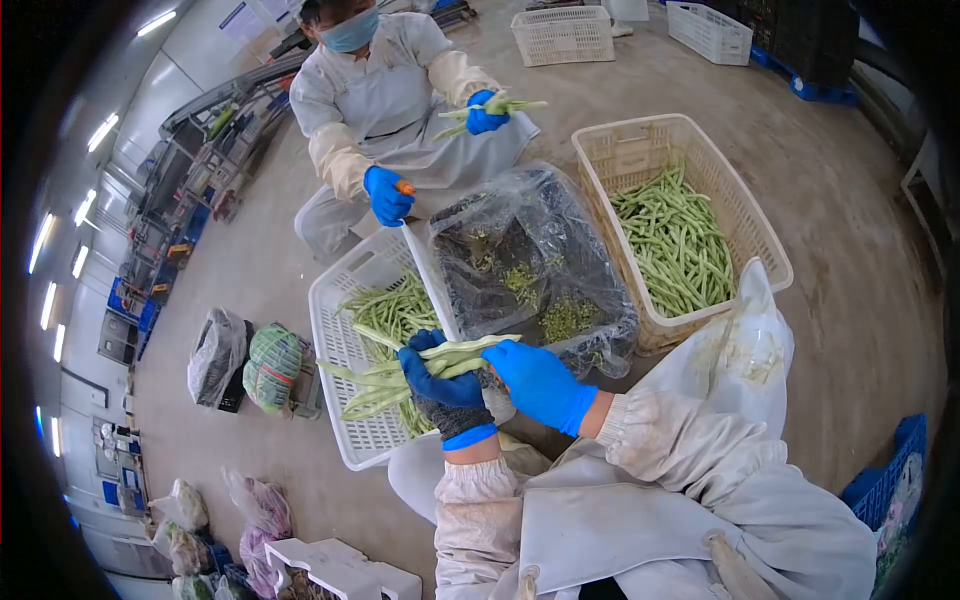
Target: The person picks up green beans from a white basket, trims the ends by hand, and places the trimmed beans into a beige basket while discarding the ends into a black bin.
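Together, both hands (443,385) (542,385) on green beans (372,398).

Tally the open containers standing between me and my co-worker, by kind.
Crates holding green beans: 2 (white crate, cream crate)
Plastic-lined bin with green scraps: 1
Total: 3

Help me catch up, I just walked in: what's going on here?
The left hand, in a dark blue glove, holds long flat green beans; the right hand, in a bright blue glove, pinches their ends. Opposite, a co-worker in white holds more beans and a small orange object. Cut or whole, beans also lie in a white slatted plastic crate and a beige plastic crate, with small green scraps between.
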Available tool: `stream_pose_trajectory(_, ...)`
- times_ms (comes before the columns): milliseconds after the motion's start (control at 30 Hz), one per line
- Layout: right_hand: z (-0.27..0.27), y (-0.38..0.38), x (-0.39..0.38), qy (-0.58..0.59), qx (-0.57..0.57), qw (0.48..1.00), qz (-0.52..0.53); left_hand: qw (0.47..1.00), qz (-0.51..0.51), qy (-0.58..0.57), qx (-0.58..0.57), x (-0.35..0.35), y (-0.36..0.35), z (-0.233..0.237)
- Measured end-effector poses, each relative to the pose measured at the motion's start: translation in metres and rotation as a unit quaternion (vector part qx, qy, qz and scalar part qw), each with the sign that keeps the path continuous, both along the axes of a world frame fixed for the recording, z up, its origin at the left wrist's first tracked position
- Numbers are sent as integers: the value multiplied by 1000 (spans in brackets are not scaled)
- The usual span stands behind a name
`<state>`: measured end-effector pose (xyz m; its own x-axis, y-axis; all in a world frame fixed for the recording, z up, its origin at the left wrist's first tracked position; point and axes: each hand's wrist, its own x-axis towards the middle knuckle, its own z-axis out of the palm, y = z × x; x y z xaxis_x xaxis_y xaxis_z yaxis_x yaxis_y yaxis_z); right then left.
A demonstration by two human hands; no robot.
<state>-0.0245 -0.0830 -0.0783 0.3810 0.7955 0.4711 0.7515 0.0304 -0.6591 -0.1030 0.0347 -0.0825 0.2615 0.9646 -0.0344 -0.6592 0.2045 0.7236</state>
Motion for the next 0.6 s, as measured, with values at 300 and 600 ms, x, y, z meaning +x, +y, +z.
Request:
stream_pose_trajectory(300,8,-32,21,-28,52,996,71,986,-82,-148,-9,-11,21,-20)
stream_pose_trajectory(600,51,-23,68,3,128,983,128,963,-178,-161,-118,21,-21,11)
